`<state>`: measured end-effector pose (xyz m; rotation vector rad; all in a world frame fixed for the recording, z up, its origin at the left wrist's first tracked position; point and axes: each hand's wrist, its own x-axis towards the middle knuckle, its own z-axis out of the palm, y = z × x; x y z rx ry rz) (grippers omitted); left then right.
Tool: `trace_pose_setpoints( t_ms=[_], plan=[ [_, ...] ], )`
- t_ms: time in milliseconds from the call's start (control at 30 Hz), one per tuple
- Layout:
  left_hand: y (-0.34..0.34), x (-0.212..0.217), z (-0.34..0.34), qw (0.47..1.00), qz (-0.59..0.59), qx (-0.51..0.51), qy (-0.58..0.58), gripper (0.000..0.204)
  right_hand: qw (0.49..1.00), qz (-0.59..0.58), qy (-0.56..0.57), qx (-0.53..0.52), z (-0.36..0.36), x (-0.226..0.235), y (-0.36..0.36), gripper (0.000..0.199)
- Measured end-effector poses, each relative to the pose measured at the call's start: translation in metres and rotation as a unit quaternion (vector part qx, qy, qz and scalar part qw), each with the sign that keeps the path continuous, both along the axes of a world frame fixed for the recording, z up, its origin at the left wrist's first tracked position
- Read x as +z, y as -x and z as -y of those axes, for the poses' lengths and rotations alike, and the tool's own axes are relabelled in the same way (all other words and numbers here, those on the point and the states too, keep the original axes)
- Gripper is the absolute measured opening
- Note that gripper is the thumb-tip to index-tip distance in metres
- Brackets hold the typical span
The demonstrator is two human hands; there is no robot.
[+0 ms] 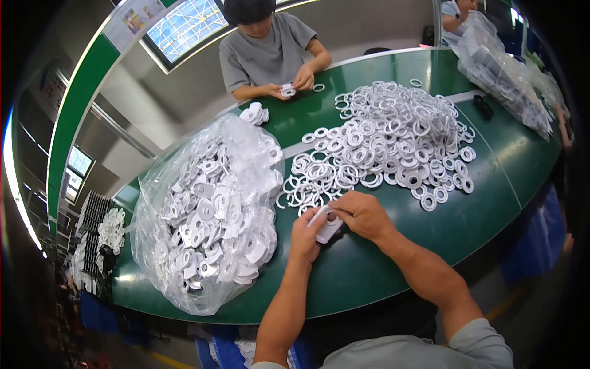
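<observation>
My left hand (302, 240) grips a white plastic part (330, 229), a flat plate with a round hole, by its left side. The fingers of my right hand (367, 215) are closed in a pinch at the part's upper edge; whatever lies between those fingertips is hidden. Both hands are over the near side of the green table (424, 237). Just beyond them spreads a large heap of white rings (393, 138). To the left of my hands lies a transparent plastic bag (147, 227), filled with similar white parts (206, 212).
Across the table a person (270, 52) in a grey shirt handles a white part (287, 90); a loose ring (318, 87) lies beside them. More plastic bags (501, 67) sit at the far right, near a small black object (483, 106). Dark stacked trays (92, 224) stand at far left.
</observation>
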<state>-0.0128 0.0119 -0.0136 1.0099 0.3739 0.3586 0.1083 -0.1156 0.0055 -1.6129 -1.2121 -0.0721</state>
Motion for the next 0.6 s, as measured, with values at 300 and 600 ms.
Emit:
trace_pose_setpoints(
  t_ms=[300,600],
  plan=[
    [0.000,0.006,0.008,0.993,0.017,0.115,0.002,0.017,0.999,0.036,0.020,0.032,0.000,0.009,0.014,0.025],
    [0.000,0.009,0.020,0.969,-0.049,0.148,-0.191,0.014,0.997,-0.063,0.037,-0.036,0.004,0.011,0.015,0.012]
  ],
)
